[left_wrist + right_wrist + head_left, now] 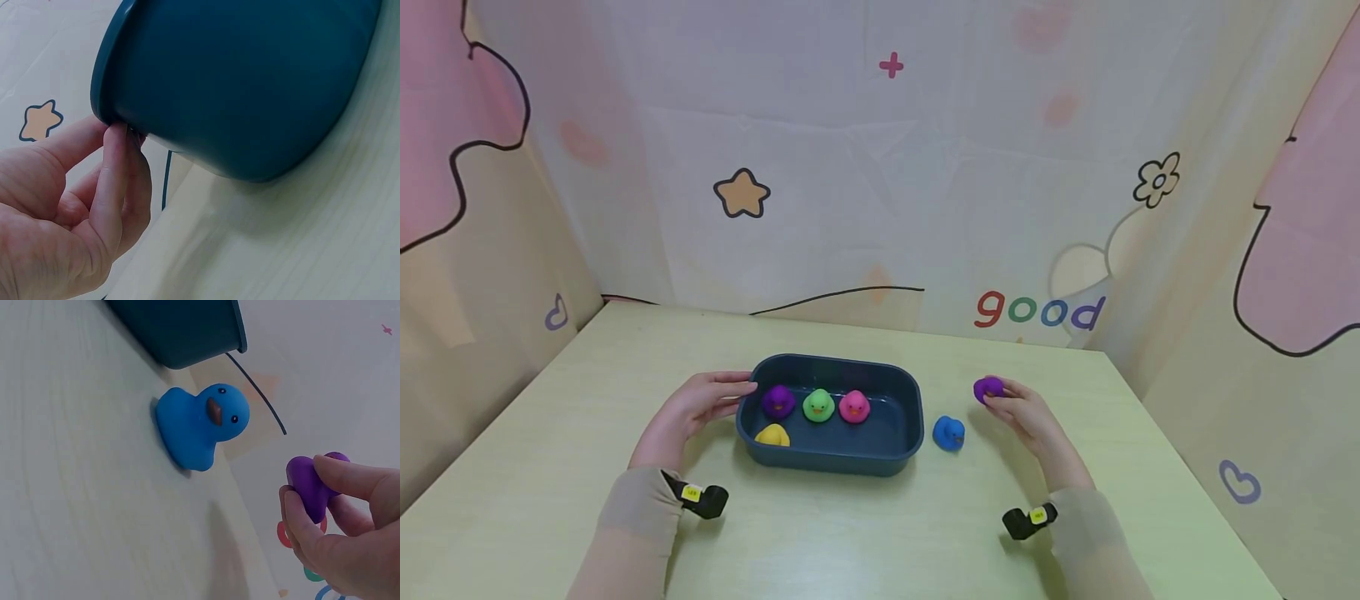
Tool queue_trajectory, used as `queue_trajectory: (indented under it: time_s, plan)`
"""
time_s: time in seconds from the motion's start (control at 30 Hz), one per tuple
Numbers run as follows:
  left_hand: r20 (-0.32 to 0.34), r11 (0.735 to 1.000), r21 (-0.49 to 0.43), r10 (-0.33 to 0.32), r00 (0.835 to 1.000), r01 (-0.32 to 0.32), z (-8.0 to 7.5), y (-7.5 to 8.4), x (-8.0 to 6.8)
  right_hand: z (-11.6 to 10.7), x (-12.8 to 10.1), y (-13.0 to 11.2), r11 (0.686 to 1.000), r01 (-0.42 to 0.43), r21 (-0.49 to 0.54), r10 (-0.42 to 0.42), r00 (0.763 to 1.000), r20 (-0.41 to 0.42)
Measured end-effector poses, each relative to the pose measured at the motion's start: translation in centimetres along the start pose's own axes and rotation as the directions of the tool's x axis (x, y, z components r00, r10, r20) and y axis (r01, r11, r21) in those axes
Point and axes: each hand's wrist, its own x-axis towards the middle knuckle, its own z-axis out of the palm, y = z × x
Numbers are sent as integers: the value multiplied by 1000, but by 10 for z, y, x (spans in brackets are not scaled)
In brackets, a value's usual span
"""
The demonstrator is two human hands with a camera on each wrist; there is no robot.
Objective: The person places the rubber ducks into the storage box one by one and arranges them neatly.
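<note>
Only the head view shows four ducks inside the blue tub. The left hand grips the tub's left rim with thumb and fingers. The right hand pinches a purple duck just above the table, right of the blue duck.

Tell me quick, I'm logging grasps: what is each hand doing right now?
Left hand: fingers pinch the rim of the blue tub.
Right hand: fingers pinch a purple duck.
</note>
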Motion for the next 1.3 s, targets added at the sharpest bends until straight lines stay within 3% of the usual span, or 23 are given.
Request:
queue_trajectory:
  time_s: [0.3,0.77,1.07,1.3]
  plan:
    - [2,1000,11,4,1000,-4,-1,-1,1,25,5,-21,998,62,-17,-61,997,49]
    - [16,999,22,25,1000,-26,-3,-6,3,91,8,-44,991,133,1,-132,981,140]
    - [23,1000,22,20,1000,-20,-3,-5,3,138,4,-42,993,108,-39,-98,974,202]
    - [18,999,28,18,1000,-19,-3,-2,2,169,-3,-33,990,112,-82,-82,950,301]
